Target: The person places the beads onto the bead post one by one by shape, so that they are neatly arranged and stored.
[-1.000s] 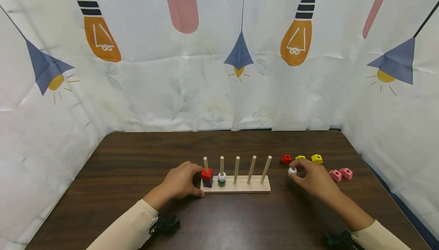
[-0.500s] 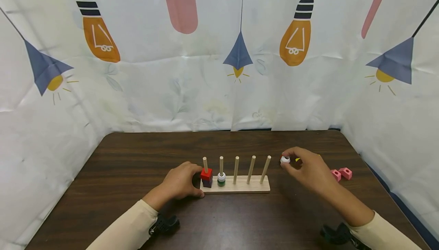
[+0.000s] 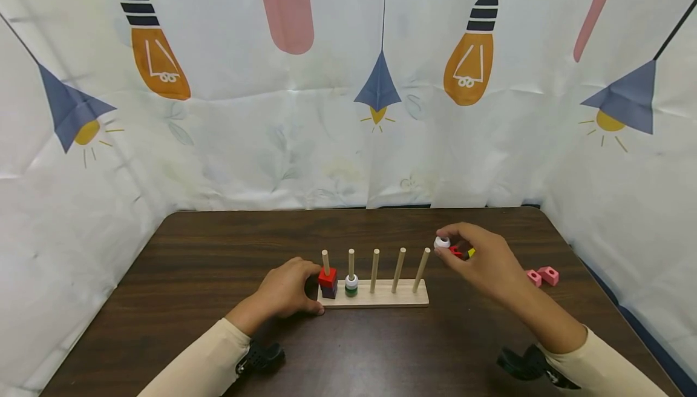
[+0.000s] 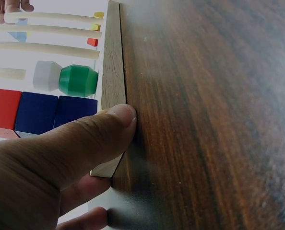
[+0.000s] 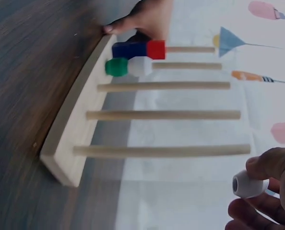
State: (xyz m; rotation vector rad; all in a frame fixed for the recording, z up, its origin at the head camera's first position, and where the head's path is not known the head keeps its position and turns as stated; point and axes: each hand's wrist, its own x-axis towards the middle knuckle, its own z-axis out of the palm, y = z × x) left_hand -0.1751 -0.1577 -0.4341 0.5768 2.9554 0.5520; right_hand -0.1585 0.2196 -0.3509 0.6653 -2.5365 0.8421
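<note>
Here we pinch a white bead (image 3: 442, 242) between thumb and fingers of our right hand (image 3: 481, 259), lifted off the tabletop (image 3: 218, 246) and held just right of the top of the rightmost peg (image 3: 422, 269). The right wrist view shows the bead (image 5: 248, 186) clear of that peg's tip, its bore facing roughly toward the pegs. Our left hand (image 3: 287, 291) rests at the left end of the wooden base (image 3: 381, 295), thumb (image 4: 92, 139) pressed against its edge and fingers curled around the end, steadying it.

The first peg carries a red block (image 3: 328, 276) over blue ones; the second peg (image 3: 351, 261) holds a white bead on a green one (image 3: 351, 292). The other three pegs are bare. A red piece (image 3: 455, 252) and a yellow piece (image 3: 471, 252) peek out behind our right hand, and two pink blocks (image 3: 542, 276) lie farther right.

We judge the step in hand to be carrying the bead to a peg. Threading it next would call for turning the bore to face downward, lining it up over a peg tip, and lowering it straight while our left hand braces the base. Which peg it belongs on we cannot tell, though the second already holds a matching white bead.
</note>
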